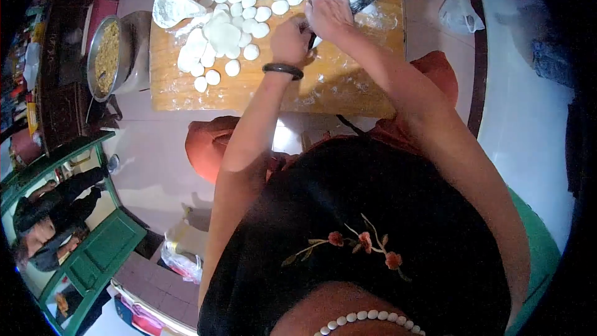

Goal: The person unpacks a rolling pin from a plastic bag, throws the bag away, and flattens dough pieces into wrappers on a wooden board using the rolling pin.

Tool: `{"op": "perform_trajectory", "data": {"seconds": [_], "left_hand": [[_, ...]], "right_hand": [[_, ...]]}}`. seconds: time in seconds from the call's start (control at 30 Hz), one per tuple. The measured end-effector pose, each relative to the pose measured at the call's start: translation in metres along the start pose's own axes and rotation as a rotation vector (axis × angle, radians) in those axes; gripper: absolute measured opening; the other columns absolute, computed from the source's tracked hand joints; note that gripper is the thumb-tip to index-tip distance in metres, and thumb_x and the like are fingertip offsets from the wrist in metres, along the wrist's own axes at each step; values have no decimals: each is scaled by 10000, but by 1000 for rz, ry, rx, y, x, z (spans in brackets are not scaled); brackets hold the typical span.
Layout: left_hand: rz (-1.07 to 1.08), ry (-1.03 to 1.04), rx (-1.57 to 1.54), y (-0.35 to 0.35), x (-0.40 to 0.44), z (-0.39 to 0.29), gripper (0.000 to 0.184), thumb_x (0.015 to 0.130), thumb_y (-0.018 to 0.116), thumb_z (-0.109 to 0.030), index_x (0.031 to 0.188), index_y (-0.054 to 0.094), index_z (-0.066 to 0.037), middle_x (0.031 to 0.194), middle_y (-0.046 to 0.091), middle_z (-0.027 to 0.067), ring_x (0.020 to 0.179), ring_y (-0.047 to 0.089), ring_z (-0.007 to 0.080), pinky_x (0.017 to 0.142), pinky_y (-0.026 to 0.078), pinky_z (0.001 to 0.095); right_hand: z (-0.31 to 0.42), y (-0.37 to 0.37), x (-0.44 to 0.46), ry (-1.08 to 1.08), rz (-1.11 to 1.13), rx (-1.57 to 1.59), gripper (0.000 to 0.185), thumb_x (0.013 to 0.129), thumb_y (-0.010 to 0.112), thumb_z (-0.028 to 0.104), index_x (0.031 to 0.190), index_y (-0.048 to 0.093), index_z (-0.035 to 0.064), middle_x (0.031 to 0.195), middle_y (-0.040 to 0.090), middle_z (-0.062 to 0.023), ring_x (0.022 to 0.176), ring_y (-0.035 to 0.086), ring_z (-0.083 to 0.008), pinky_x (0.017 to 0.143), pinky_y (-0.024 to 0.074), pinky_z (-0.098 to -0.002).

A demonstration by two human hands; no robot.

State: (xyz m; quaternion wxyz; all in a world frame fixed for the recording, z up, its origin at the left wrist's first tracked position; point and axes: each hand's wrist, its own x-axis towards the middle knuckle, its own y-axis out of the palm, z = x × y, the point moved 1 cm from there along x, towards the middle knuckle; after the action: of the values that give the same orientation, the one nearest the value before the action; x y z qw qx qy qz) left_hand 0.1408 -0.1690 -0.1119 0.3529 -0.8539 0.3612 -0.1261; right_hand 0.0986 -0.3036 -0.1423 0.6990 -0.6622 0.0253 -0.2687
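A: ok so your right hand is laid out palm down close to the far edge of the wooden worktop, fingers stretched out, grip loose. can't tell what's under your palm tho

B: yep, and there's a dark tool sticking out just beside your right fingers, its tip angled toward the far right corner. part of it's covered, so idk what it actually is

A: what's your left hand up to?

B: fingers curled in, just beside your right wrist, dark bracelet on that arm. something dark shows by your fingertips, but I honestly can't tell if you're grasping it

A: and your dough?

B: your dough rounds are spread from the far edge down the left half, the lowest ones off toward the near left corner. some flattened wrappers overlap in a pile among them, and your pale dipper sits by the far left corner. loose flour is dusted toward the right edge

A: metal bowl of yellowish filling is past your left edge btw
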Motion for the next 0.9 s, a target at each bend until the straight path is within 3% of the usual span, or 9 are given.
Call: {"op": "perform_trajectory", "data": {"seconds": [0.1,0.23,0.47,0.6,0.63,0.67,0.73,0.77,0.9], "left_hand": [[-24,10,-50,6,3,23,154,864,652,-161,927,678,-23,826,684,207,761,658,391,671,501,455],[-76,-169,-299,6,-16,37,208,911,687,-149,949,659,54,746,679,76,680,633,151,619,501,320],[81,-122,-186,17,-12,14,175,937,619,-112,973,647,56,719,658,56,585,605,135,505,490,298],[183,-225,-331,-8,-7,-32,164,919,608,-98,984,666,41,767,716,102,634,644,143,561,520,319],[105,179,121,2,-2,1,186,913,625,-100,1044,676,22,810,727,131,691,664,172,645,539,336],[43,-93,-26,-2,-6,-4,223,904,647,-109,1092,676,8,853,725,152,748,673,195,708,536,346],[-35,-45,-177,4,-7,29,240,893,664,-90,1109,673,13,901,725,165,773,677,197,716,534,338],[-100,5,-336,-3,-15,17,163,899,595,-129,872,620,30,705,638,138,614,590,203,585,476,391],[-72,-198,-595,19,-21,42,215,872,644,-115,1035,623,24,801,666,147,736,640,212,655,506,374]], "right_hand": [[-10,3,-21,40,20,-46,632,953,477,299,1499,346,8,1557,353,-186,1468,288,-302,1189,156,-530],[-25,-50,-88,104,298,46,670,962,474,204,1551,230,-3,1607,258,-201,1498,231,-304,1225,125,-500],[-5,-7,-39,-63,96,-75,570,851,505,171,1372,484,-62,1476,434,-223,1399,344,-322,1147,207,-529],[8,-11,0,135,150,167,614,946,347,165,1543,281,36,1618,207,-213,1522,134,-323,1223,56,-547],[7,-39,1,153,240,217,607,956,346,167,1547,274,46,1624,197,-202,1522,126,-326,1227,44,-539],[4,-56,-5,161,334,281,601,966,345,169,1551,267,57,1629,187,-191,1522,118,-329,1231,32,-531],[-7,-15,-42,216,176,52,610,1002,379,272,1556,240,58,1642,171,-158,1524,126,-308,1230,55,-526],[-13,-21,-64,202,126,70,624,1002,401,277,1557,228,50,1638,179,-155,1517,152,-303,1230,63,-532],[-23,-46,-92,165,234,20,654,977,503,302,1527,280,27,1588,284,-173,1493,235,-292,1213,146,-539]]}}
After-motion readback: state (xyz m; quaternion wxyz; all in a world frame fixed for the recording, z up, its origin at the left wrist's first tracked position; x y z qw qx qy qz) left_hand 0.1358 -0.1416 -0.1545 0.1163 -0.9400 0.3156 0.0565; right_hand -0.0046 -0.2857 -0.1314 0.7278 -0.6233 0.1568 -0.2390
